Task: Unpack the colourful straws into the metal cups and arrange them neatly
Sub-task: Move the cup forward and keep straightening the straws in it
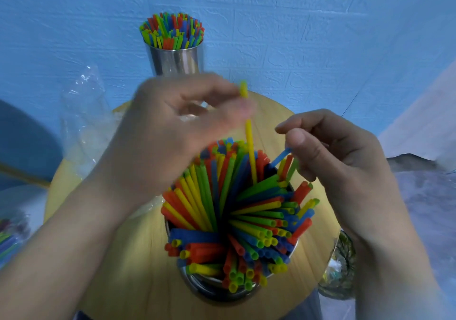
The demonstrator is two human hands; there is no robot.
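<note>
A metal cup (pixel 212 287) stands near me on the round wooden table (pixel 318 223), packed with red, yellow, green and blue straws (pixel 237 218) that fan outward. My left hand (pixel 172 122), blurred, pinches a single yellow straw (pixel 249 147) near its top; the straw's lower end dips into the bundle. My right hand (pixel 328 151) hovers at the cup's right side, fingers curled, thumb and forefinger close to a blue straw (pixel 281 156) that sticks out. A second metal cup (pixel 176 60), filled with upright straws, stands at the far side by the wall.
Clear plastic wrapping (pixel 86 112) lies at the table's left. More packed straws (pixel 9 235) lie low on the left edge. A dark mesh container (pixel 341 270) sits below the table's right rim. A blue wall rises behind.
</note>
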